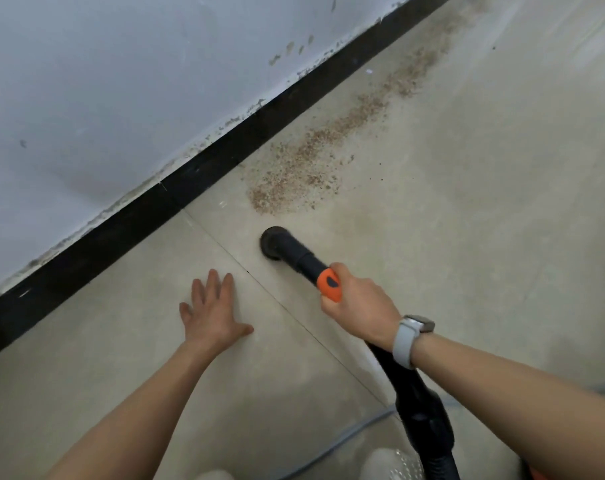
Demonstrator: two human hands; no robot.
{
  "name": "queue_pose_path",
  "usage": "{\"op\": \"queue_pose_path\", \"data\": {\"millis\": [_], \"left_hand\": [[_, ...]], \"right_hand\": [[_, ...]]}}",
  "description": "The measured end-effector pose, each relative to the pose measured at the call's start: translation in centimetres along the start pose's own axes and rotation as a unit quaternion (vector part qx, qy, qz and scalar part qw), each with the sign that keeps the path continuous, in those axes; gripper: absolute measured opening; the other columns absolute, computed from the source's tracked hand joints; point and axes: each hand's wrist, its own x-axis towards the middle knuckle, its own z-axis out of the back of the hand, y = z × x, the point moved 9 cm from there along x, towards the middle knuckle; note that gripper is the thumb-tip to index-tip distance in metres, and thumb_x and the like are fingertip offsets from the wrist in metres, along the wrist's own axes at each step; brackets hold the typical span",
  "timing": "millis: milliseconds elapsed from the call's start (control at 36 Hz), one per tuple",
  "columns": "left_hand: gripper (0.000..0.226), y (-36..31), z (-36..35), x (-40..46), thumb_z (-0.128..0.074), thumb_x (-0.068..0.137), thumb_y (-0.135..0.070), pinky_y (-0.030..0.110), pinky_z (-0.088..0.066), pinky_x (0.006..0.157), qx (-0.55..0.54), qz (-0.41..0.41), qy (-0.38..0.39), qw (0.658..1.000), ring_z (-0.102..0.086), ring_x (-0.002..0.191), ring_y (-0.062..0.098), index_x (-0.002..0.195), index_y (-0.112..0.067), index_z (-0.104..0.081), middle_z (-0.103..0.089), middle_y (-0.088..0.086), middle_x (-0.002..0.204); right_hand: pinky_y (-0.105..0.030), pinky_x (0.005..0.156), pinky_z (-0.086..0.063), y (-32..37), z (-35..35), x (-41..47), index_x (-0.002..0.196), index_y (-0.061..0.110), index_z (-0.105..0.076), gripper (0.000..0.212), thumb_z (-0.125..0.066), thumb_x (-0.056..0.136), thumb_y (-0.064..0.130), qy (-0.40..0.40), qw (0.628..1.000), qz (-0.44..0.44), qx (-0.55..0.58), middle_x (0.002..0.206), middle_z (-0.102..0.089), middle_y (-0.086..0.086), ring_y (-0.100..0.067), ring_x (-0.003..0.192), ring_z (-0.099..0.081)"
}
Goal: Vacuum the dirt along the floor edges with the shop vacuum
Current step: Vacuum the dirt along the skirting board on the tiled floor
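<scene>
The right hand point(358, 299) gripped the vacuum hose point(306, 263), its nozzle point(272, 241) on the floor point(467, 202) just short of the dirt point(315, 161) trailing toward one o'clock along the baseboard point(204, 168), mostly uncleaned, while the left hand point(211, 313) lay flat, fingers spread.

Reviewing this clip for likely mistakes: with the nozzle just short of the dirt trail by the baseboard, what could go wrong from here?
1. The nozzle sits short of the dirt; a fast push might scatter grains instead of sucking them up.
2. Specks lie along the top of the black baseboard, so a floor-only pass would probably miss them.
3. The right hand grips the wand; the hose and a grey cord trail near the person and could snag.
</scene>
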Motion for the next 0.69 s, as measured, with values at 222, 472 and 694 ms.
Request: {"op": "queue_pose_path", "data": {"millis": [222, 472, 694], "left_hand": [[0.109, -0.2, 1.5, 1.9, -0.072, 0.078, -0.049, 0.056, -0.009, 0.117, -0.015, 0.014, -0.004, 1.0, 0.017, 0.146, 0.031, 0.152, -0.023, 0.004, 0.02, 0.001, 0.159], [0.114, -0.1, 1.3, 2.4, -0.073, 0.077, -0.049, 0.056, -0.009, 0.117, -0.017, 0.025, -0.007, 1.0, 0.018, 0.146, 0.029, 0.153, -0.023, 0.008, 0.023, -0.003, 0.158], [0.114, 0.1, 1.5, 2.3, -0.073, 0.074, -0.054, 0.054, -0.013, 0.116, 0.0, 0.027, -0.021, 0.999, 0.014, 0.147, 0.028, 0.152, -0.026, 0.005, 0.018, -0.005, 0.16]], "right_hand": [[-0.044, 0.076, -0.054, -5.5, 5.4, 3.3, 0.113, 0.021, -0.044, 0.031, -0.05, 0.086, 0.032, -0.093, 0.987, -0.115, 0.059, 0.091, -0.065, -0.014, -0.041, 0.075, -0.064], [-0.039, 0.074, -0.05, 0.7, 1.7, 3.1, 0.124, 0.02, -0.042, 0.037, -0.052, 0.091, 0.031, -0.009, 1.0, -0.005, 0.018, 0.1, -0.065, -0.015, -0.04, 0.09, -0.061], [-0.044, 0.071, -0.055, -0.2, 3.4, 2.2, 0.121, 0.025, -0.044, 0.035, -0.053, 0.088, 0.032, -0.013, 0.998, -0.02, 0.056, 0.088, -0.066, -0.012, -0.036, 0.073, -0.065]]}}
